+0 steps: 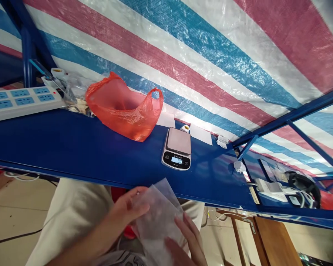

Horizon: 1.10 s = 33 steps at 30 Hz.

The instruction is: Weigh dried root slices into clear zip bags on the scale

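Over my lap, below the blue shelf's front edge, both hands hold a small clear plastic bag (pixel 158 218). My left hand (pixel 127 208) grips its left side with thumb and fingers closed on it. My right hand (pixel 187 240) holds the lower right side, fingers laid against the plastic. On the blue shelf (pixel 72 147) above stands a small digital kitchen scale (pixel 177 148) with a lit display and nothing on its pan. Left of the scale sits an open orange plastic bag (pixel 122 107).
A white and blue power strip (pixel 19 100) lies at the shelf's left end beside crumpled clear bags (pixel 76 88). White paper slips (pixel 201 135) and a tape roll (pixel 186 128) lie behind the scale. A striped tarp forms the back wall. Chargers and cables (pixel 280 186) fill the right shelf.
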Motion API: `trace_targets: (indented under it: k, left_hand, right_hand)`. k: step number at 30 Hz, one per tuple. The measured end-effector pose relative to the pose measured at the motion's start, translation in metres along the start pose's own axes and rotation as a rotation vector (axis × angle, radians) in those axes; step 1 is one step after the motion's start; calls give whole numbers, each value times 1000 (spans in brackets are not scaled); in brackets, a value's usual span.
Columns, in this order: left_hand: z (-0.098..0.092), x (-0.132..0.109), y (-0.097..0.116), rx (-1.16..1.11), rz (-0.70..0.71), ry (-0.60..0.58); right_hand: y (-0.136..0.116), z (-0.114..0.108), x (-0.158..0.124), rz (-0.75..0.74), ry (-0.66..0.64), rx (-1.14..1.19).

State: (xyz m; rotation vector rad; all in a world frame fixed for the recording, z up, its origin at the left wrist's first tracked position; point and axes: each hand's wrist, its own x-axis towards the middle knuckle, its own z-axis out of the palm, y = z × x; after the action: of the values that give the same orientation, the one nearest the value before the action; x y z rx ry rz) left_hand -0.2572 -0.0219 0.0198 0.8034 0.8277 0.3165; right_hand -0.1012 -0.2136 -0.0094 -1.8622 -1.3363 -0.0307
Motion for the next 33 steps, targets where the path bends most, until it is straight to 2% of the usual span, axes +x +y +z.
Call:
trace_targets:
  k: [1, 3, 6, 9, 11, 13, 16, 20, 26, 33]
  left_hand:
    - [-10, 2, 14, 67, 68, 44]
    - [-33, 8, 41, 196, 240, 185]
    - [-70, 20, 74, 513, 405, 426]
    - [-98, 26, 95, 1000, 466, 694]
    - [-108, 25, 103, 1233, 455, 778]
    - [-112, 21, 108, 1321, 441, 787]
    - [-114, 13, 109, 1330, 422, 744]
    - [-121, 4, 98, 1383, 462, 686]
    - [-136, 6, 74, 1508, 661, 608]
    - [-137, 14, 76, 1439, 645, 590]
  right_hand:
    - [-3, 5, 20, -95, -16, 20]
    - [-8, 19, 69, -236, -165, 33]
    - [-15, 49, 137, -300, -162, -1]
    - [-29, 79, 173, -270, -159, -3]
    - [-40, 96, 180, -257, -176, 31]
    - [-50, 111, 180, -212, -162, 60]
    - [-56, 133, 179, -67, -77, 44]
    - [-56, 150, 176, 1, -49, 4]
    - [-55, 146, 166, -5, 5, -26]
    - [-49, 127, 157, 7, -13, -38]
